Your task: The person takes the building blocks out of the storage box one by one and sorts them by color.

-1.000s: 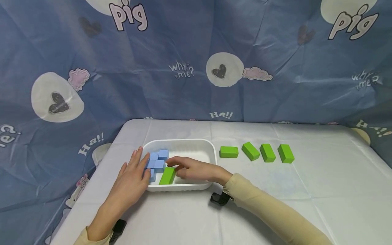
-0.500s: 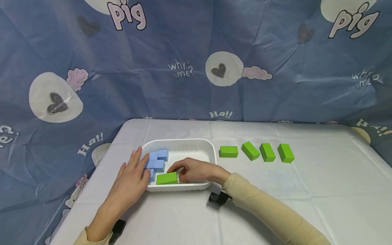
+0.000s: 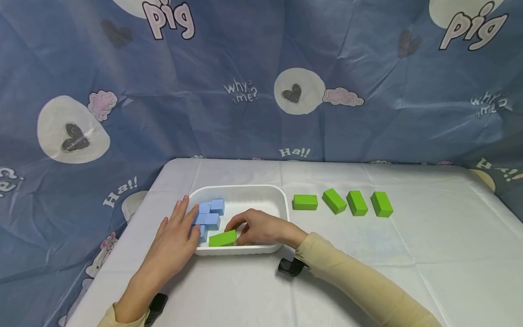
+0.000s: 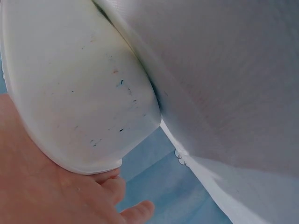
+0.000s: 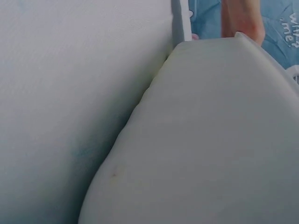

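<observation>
A white plastic tray (image 3: 261,249) holds several light blue cubes (image 3: 211,221) at its left end and one green rectangular block (image 3: 222,238) near its front wall. My right hand (image 3: 261,227) reaches into the tray, thumb and index finger bent at the right end of that block, gripping it; that end sits slightly higher than the other. My left hand (image 3: 173,240) lies with fingers extended over the tray's left rim, beside the blue cubes, partly hiding them. The left wrist view shows the tray's outer wall (image 4: 84,93) against the hand. Only the tray's outside (image 5: 201,126) fills the right wrist view.
Several more green blocks stand in a loose row right of the tray, among them a sideways one (image 3: 305,202) and one at the far right (image 3: 382,204). A white cloth (image 3: 347,263) covers the table. Behind hangs a blue printed sheet (image 3: 253,127).
The green block in the tray has turned from pointing away to lying nearly along the front wall, its right end now slightly raised. The right hand moved slightly with it; the left hand stayed.
</observation>
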`<move>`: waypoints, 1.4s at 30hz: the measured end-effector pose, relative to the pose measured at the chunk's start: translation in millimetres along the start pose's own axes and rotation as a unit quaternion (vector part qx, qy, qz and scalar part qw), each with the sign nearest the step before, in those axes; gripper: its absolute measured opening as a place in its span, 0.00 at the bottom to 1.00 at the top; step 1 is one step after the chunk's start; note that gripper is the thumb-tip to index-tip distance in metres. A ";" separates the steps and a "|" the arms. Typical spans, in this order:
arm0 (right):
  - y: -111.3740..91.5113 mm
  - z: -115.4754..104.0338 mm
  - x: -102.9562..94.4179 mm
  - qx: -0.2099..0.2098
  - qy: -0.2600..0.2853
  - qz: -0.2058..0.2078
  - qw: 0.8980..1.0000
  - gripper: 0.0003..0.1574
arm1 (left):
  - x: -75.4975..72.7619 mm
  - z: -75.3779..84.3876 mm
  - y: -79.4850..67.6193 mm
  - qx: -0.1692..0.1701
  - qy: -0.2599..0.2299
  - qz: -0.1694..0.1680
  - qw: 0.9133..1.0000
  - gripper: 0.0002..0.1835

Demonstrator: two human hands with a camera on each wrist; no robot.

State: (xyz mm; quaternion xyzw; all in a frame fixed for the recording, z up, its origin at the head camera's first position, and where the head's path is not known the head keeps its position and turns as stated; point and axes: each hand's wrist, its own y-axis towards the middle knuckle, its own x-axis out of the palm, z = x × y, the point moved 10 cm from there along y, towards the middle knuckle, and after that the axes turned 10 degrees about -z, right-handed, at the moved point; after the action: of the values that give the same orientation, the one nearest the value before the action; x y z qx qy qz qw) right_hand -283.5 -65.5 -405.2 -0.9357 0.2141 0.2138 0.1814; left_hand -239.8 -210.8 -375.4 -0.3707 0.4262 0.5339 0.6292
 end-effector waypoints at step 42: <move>-19.7 -21.4 -25.8 -0.142 0.093 0.115 0.979 0.20 | -1.8 0.5 -1.3 -0.006 0.033 0.000 0.999 0.30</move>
State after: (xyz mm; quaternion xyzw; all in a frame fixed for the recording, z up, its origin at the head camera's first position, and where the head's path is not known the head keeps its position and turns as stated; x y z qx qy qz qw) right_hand -288.3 -49.8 -370.0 -0.9367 0.3040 0.1735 -0.0002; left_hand -238.6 -211.2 -373.6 -0.3916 0.4435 0.5243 0.6124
